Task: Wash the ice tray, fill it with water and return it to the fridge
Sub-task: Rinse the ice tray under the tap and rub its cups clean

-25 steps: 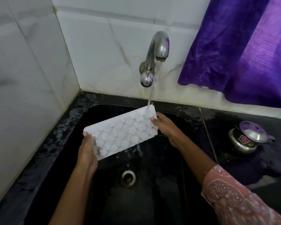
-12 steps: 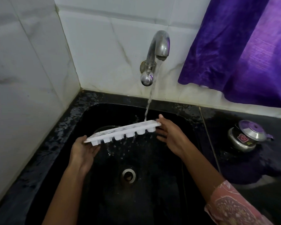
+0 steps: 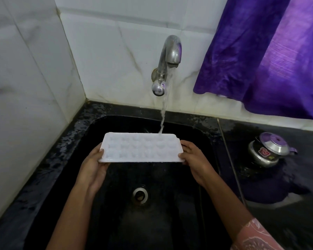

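Our left hand (image 3: pixel 93 168) and right hand (image 3: pixel 195 160) grip the white plastic ice tray (image 3: pixel 141 148) by its short ends, level, cavities up, so water (image 3: pixel 163 114) from the steel tap (image 3: pixel 168 56) fills it at one o'clock

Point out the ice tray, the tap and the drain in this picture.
ice tray (image 3: pixel 141 148), head view, middle of its cavity side.
tap (image 3: pixel 170 45), head view, top of its curved spout.
drain (image 3: pixel 140 195), head view, its middle.

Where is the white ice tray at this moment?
In the head view the ice tray is at centre, above the sink, held at its ends by the left hand and right hand; the tap runs onto its far right part.
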Motion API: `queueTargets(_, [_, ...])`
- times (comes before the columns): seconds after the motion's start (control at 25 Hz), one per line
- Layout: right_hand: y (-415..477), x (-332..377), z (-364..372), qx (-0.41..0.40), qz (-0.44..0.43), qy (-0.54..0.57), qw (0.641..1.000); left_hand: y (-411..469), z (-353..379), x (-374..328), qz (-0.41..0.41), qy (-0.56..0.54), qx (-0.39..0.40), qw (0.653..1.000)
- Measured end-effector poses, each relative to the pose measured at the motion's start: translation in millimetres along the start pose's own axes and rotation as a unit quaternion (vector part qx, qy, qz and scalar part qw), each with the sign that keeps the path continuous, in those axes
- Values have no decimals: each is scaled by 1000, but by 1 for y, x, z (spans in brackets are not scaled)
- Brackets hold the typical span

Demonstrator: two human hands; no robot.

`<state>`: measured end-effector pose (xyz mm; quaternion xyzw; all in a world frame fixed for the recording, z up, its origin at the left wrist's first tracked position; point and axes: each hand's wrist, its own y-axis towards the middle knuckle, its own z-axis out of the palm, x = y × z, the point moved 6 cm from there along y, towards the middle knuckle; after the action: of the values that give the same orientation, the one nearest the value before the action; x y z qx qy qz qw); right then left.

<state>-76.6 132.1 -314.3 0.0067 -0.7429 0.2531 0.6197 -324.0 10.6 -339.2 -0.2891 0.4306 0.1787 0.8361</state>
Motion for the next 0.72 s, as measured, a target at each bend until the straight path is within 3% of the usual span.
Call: queueTargets(0.72, [2, -2, -92, -104, -19, -34, 994, 2, 72, 45, -67, 20, 82, 994])
